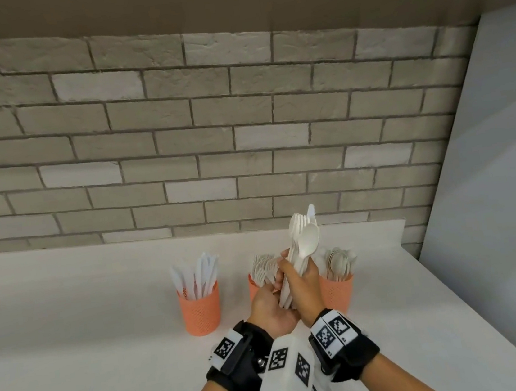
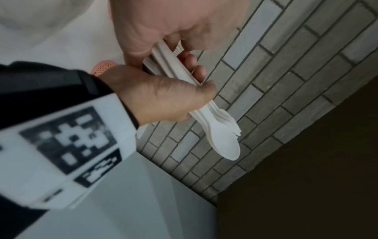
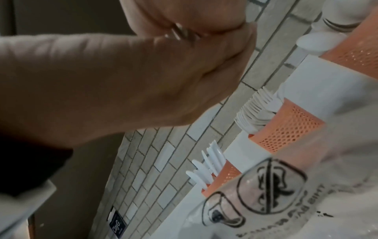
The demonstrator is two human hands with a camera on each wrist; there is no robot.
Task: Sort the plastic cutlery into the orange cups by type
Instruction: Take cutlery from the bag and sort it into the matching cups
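Three orange mesh cups stand in a row on the white counter (image 1: 72, 332). The left cup (image 1: 201, 309) holds knives, the middle cup (image 1: 253, 288) holds forks, and the right cup (image 1: 338, 292) holds spoons. In front of the middle cup, both hands hold a mixed bundle of white cutlery (image 1: 305, 244) upright, heads up. My right hand (image 1: 295, 272) grips the bundle around the handles. My left hand (image 1: 276, 290) holds the lower handle ends. In the left wrist view the bundle (image 2: 220, 134) shows a spoon over fork tines, with the left hand (image 2: 178, 46) and right hand (image 2: 196, 90) both on it.
A grey brick wall (image 1: 241, 126) runs behind the cups. A pale panel (image 1: 492, 182) closes the right side. In the right wrist view a clear plastic bag (image 3: 266, 194) with printed warning symbols lies in front of the knife cup (image 3: 223, 179) and fork cup (image 3: 286, 129).
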